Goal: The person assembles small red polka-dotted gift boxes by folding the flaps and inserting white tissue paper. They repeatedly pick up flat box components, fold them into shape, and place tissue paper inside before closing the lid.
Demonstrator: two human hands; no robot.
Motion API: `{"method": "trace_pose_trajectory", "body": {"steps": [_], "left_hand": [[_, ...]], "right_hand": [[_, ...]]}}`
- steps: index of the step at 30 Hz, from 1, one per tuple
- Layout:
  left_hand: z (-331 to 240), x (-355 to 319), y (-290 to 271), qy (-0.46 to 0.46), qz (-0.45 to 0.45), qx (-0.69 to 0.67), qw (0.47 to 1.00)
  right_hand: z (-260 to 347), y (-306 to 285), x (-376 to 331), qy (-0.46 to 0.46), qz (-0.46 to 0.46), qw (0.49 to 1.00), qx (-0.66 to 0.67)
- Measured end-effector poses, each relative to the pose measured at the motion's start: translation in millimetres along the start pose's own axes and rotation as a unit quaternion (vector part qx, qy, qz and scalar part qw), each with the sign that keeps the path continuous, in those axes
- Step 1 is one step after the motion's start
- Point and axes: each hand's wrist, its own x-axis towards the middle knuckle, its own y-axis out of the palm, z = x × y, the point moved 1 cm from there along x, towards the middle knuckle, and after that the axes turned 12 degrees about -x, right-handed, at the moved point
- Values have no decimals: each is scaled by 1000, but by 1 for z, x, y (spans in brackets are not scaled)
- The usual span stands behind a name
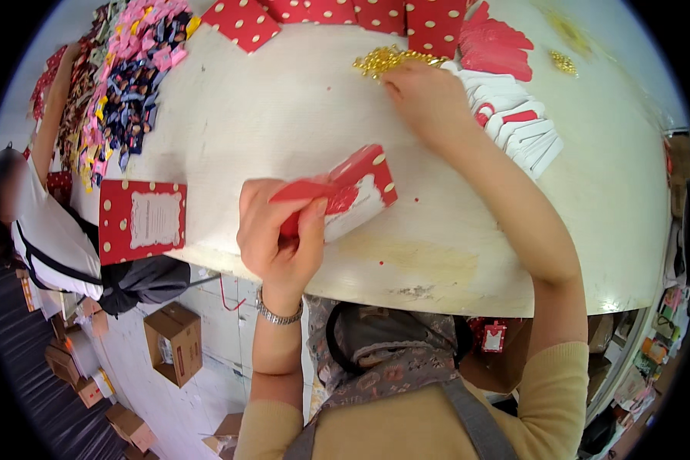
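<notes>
While your left hand [280, 230] pinches a half-folded red dotted box blank [345, 192] just above the counter [299, 115] at centre frame, your right hand [429, 100] reaches to the upper middle, fingers curled over a heap of gold bows [387, 60], though I cannot tell whether they have closed on one. Judging by that, the box is unfinished: unfolded, no bow attached. One flat blank [142, 221] waits at left, with more along the top edge [299, 15] and a stack of white inserts [517, 123] at right.
</notes>
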Motion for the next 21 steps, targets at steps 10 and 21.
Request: {"method": "trace_pose_trajectory", "body": {"steps": [10, 21], "left_hand": [[13, -6, 9, -9, -62, -89, 994], [11, -1, 6, 18, -10, -52, 998]], "right_hand": [[52, -115, -65, -10, 28, 889, 458], [76, -102, -63, -29, -74, 920, 384]]}}
